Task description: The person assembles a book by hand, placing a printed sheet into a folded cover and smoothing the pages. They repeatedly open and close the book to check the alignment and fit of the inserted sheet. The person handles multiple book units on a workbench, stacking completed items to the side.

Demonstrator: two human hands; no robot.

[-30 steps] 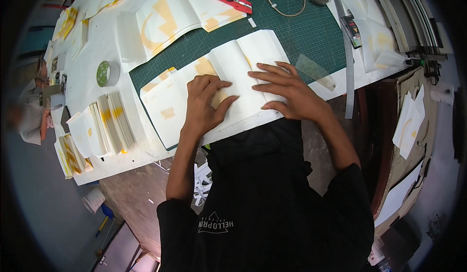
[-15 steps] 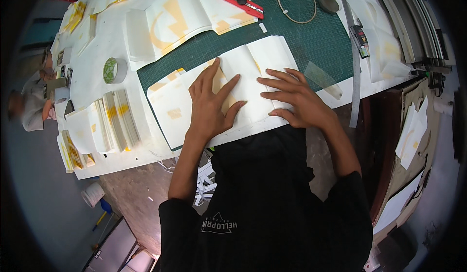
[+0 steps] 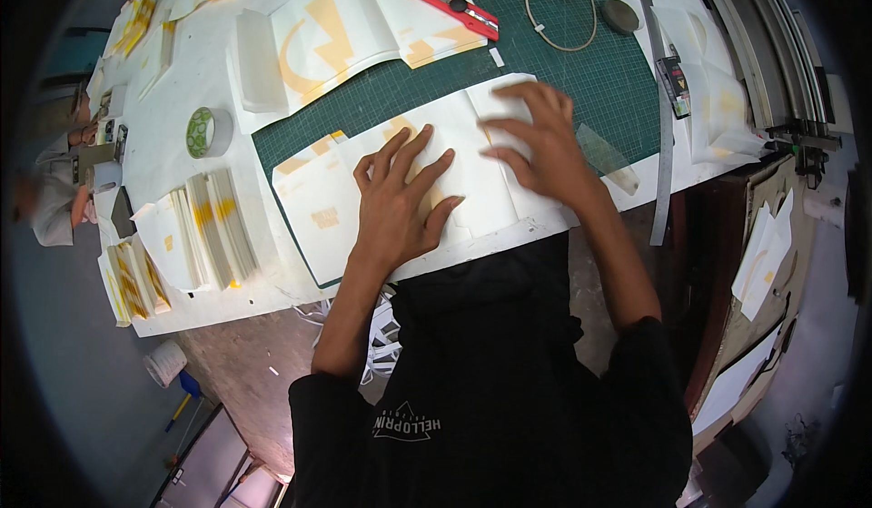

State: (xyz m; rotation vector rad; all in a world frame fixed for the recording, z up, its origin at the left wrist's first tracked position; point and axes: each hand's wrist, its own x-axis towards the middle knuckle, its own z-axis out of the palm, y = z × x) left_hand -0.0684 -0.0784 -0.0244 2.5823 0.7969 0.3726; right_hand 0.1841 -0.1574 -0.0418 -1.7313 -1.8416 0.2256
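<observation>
White worktable [image 3: 232, 81] is carrying a green cutting mat [image 3: 581, 81], a tape roll [image 3: 207, 132], stacks of folded white-and-yellow sheets [image 3: 213, 226] and a steel ruler [image 3: 665, 99]. On the mat, a red utility knife [image 3: 445, 4], a cable [image 3: 559, 31] and a white printed sheet [image 3: 409, 190] are lying.
</observation>
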